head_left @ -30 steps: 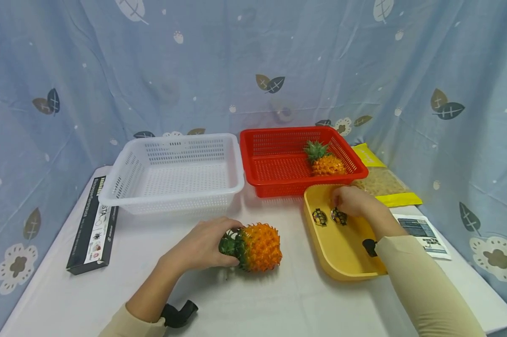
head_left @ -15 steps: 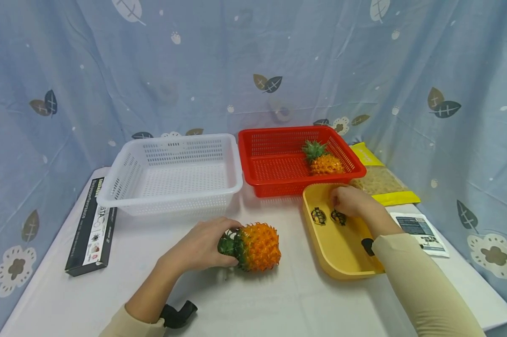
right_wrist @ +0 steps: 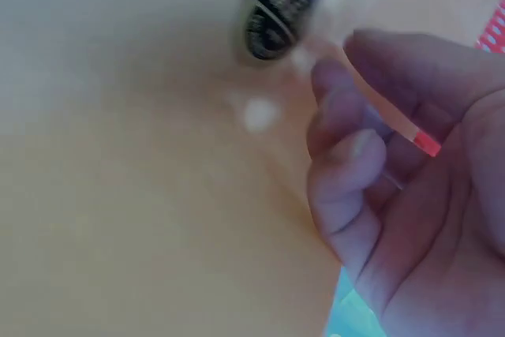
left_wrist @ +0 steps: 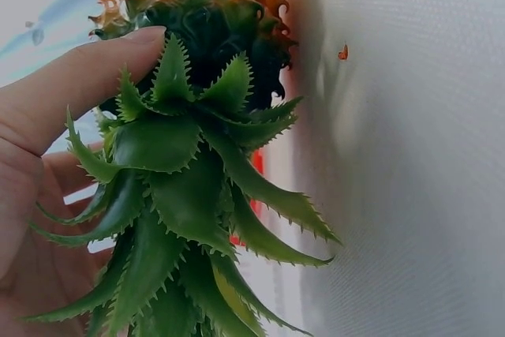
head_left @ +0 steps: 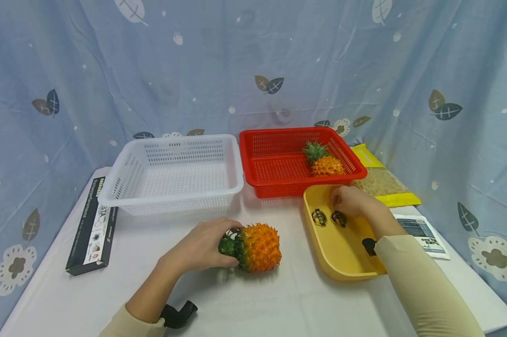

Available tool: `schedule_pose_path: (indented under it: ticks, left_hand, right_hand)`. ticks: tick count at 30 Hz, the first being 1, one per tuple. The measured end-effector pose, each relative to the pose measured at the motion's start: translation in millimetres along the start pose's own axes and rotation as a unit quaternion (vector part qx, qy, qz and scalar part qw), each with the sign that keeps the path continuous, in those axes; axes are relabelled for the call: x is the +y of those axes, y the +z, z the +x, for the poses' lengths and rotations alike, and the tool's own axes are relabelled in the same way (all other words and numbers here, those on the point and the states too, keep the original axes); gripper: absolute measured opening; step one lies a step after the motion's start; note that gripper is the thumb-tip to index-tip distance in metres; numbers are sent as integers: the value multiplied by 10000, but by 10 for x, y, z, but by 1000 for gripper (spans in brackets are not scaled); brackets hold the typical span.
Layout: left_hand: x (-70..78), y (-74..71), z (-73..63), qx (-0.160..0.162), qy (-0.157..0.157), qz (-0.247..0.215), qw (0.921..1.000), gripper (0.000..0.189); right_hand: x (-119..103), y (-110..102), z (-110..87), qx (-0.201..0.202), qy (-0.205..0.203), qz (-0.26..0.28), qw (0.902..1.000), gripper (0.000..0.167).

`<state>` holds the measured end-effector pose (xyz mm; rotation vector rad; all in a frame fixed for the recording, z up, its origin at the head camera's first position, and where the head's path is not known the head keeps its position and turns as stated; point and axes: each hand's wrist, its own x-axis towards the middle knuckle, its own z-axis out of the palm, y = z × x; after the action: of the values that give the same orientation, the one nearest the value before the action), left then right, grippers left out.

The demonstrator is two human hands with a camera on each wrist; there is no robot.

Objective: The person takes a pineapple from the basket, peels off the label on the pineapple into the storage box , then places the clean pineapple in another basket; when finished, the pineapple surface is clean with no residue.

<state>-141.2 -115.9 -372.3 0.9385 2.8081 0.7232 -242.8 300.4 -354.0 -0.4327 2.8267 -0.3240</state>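
My left hand (head_left: pixel 205 245) grips a small orange, spiky pineapple (head_left: pixel 260 247) at its green crown, left of the table's middle. In the left wrist view the thumb lies along the base of the serrated leaves (left_wrist: pixel 177 187), and the other fingers go behind them. The yellow tray (head_left: pixel 342 257) has my right hand (head_left: pixel 354 206) reaching in over its far right side. Its fingers are curled, and the fingertips pinch at a small clear packet with a black label (right_wrist: pixel 272 9), blurred in the right wrist view. A similar black-labelled packet (head_left: pixel 319 217) lies to its left.
A white basket (head_left: pixel 182 199) stands behind my left hand. Beside it, a red basket (head_left: pixel 274 189) holds another pineapple (head_left: pixel 327 164). A yellow-edged bag (head_left: pixel 381 182) and a white pouch (head_left: pixel 423 236) lie at the right. Leftmost is a long black box (head_left: pixel 91 229).
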Motion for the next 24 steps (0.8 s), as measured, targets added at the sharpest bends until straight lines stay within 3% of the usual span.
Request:
schedule_pose_path:
  ticks: [5,11,16,24]
  left_hand:
    - [-3,3,7,-19,42,24,10000,73]
    - [2,-15,4,-3,-6,11,10000,73]
    - [3,-11,7,-10,-16,-4,10000,73]
    - [-2,-1,2,-50,-58,-41,10000,72]
  right_hand:
    - [-36,-68,-63,-455,146,796,9957,14]
    - [-233,-229,-160,-1048,95,1203,9871,24]
    - [-458,-349,-245,-1129,-211,1234,9857,27]
    - [-827,-440,-369,-1021,-752,1204,9846,18]
